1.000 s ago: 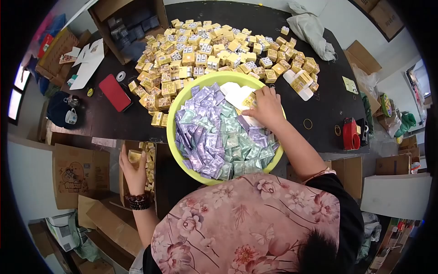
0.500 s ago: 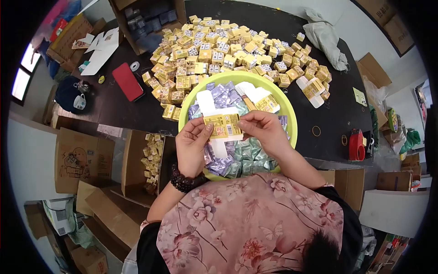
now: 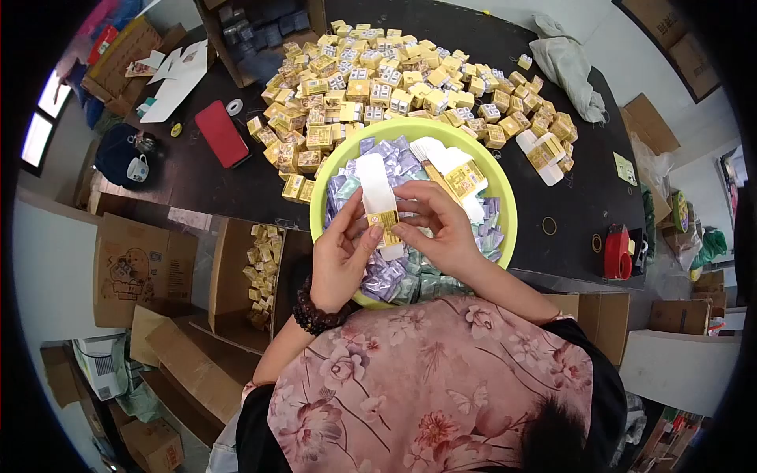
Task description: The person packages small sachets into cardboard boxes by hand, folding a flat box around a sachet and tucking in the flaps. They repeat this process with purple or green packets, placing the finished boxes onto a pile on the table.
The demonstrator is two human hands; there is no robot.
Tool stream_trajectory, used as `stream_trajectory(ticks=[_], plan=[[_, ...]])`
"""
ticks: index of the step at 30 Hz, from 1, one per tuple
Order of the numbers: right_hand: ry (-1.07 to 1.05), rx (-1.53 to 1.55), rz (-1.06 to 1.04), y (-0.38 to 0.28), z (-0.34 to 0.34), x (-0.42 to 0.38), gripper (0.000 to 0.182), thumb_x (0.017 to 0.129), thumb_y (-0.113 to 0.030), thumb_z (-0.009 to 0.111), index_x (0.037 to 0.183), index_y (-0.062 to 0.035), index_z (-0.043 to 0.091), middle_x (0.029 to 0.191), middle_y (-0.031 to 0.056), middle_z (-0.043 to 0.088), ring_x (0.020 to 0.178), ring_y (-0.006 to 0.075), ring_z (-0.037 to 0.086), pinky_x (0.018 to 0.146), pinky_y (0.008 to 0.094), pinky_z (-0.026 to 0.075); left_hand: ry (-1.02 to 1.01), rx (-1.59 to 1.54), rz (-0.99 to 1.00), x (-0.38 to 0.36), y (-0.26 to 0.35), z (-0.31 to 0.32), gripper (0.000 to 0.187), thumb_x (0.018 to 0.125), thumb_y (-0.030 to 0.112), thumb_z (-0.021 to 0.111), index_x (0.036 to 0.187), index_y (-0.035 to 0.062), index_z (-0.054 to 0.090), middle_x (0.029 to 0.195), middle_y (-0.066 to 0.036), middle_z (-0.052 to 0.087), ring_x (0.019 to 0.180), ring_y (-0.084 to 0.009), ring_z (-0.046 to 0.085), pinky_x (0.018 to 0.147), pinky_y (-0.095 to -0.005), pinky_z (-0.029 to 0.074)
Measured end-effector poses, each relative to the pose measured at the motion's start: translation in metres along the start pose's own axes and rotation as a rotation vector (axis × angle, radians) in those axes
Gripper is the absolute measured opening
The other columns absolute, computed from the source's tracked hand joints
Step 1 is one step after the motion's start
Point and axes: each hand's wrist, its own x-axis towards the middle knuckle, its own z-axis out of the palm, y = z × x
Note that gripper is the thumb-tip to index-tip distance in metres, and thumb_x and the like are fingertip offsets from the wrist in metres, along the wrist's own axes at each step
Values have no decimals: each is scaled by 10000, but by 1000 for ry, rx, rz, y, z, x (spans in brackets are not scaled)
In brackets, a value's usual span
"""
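Over a lime-green basin (image 3: 506, 225), my left hand (image 3: 337, 260) pinches the left edge of a small yellow carton (image 3: 384, 220). Its long white flap points away from me and a shorter white end shows below. On its right side my right hand (image 3: 443, 230) grips the same carton with thumb and fingers. The carton looks folded into a narrow shape. Purple sachets (image 3: 382, 277) and green sachets (image 3: 406, 290) fill the basin beneath the hands. On top of them, at the basin's far right, lies a stack of flat yellow-and-white cartons (image 3: 465, 180).
Many small yellow boxes (image 3: 359, 89) are heaped on the black table (image 3: 568, 236) beyond the basin. More flat cartons (image 3: 542, 156) lie to the right, near a red tape dispenser (image 3: 618, 252). A red case (image 3: 221, 135) lies left. A cardboard box (image 3: 236, 280) below holds yellow boxes.
The carton, spread flat and wide before, is now narrowed between both hands, its long flap upright in view. My right hand has moved left, closer to my left hand.
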Motion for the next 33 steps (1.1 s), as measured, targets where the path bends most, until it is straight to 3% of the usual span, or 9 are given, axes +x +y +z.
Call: stream_trajectory(ticks=[7,9,15,19,24,27,33], plan=[[-129,-44,-56,-6,-11,5,406,816,24,676,1201,-52,569,1222,83,495,1087,182,566,847,285,543,-38,-68,8,-3,7,-3,429,913,-39,575,1323,-41,449,1234,-129,542,1110,-163,565,883,-252,491],[-203,-5,3,-7,-12,4,388,816,59,650,1182,-42,564,1268,82,453,1172,171,508,940,311,485,-87,14,-7,-4,7,-7,362,906,-49,577,1261,-46,502,1218,-112,540,1102,-162,572,856,-240,504],[-359,104,52,5,-20,7,283,828,48,643,1090,-44,585,1251,77,447,1167,174,509,962,333,459,-162,34,-34,-3,6,-13,314,894,-53,591,1204,-44,542,1163,-90,549,1099,-156,573,787,-224,530],[-209,192,64,9,-12,3,228,843,5,664,1056,-37,594,1240,67,469,1136,166,531,964,314,470,-123,197,4,-3,6,-13,334,887,-53,601,1211,-42,522,1151,-90,553,1093,-151,574,778,-221,533],[-146,208,142,-2,-5,1,153,870,34,620,1009,-16,579,1139,76,529,1133,164,525,954,340,467,-30,-29,59,0,2,-7,358,878,-71,600,1179,-12,414,1225,-149,548,1101,-172,576,861,-254,523],[-133,239,143,-9,-5,6,132,880,39,606,995,-18,576,1049,69,566,1095,161,539,954,333,472,-21,-30,16,0,3,-4,361,873,-82,598,1155,10,392,1249,-171,540,1140,-195,560,918,-282,504],[-238,189,156,2,-11,10,152,845,25,657,976,-21,596,1030,60,562,1061,149,542,905,304,465,-110,18,22,-2,6,-2,417,870,-71,613,1199,34,381,1249,-155,540,1194,-197,528,959,-298,477]])
